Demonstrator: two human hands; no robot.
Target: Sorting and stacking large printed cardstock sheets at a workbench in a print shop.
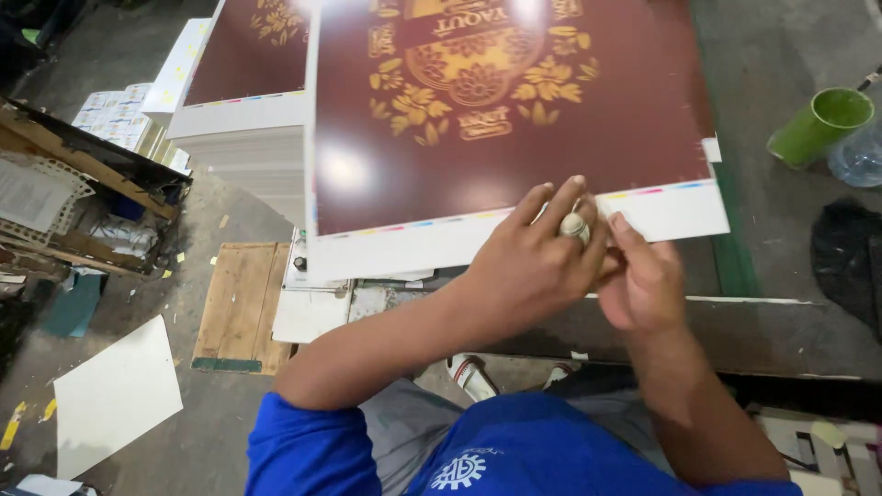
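A large maroon printed sheet (496,119) with gold ornament and a white border lies on top of a stack on the work table. My left hand (528,266) reaches over its near white edge and holds a small whitish roll (575,226) between its fingers. My right hand (643,280) sits right beside it, fingers curled, with the forefinger tip touching the roll's right side. The left hand hides part of the right hand's fingers. Both hands hover at the sheet's near right corner (698,211).
A second stack of the same sheets (248,138) stands at the back left. A green cup (818,124) lies tipped beside a clear plastic bottle (859,156) at right, with a black bag (845,257) below. On the floor are a wooden pallet (241,303) and a white sheet (115,395).
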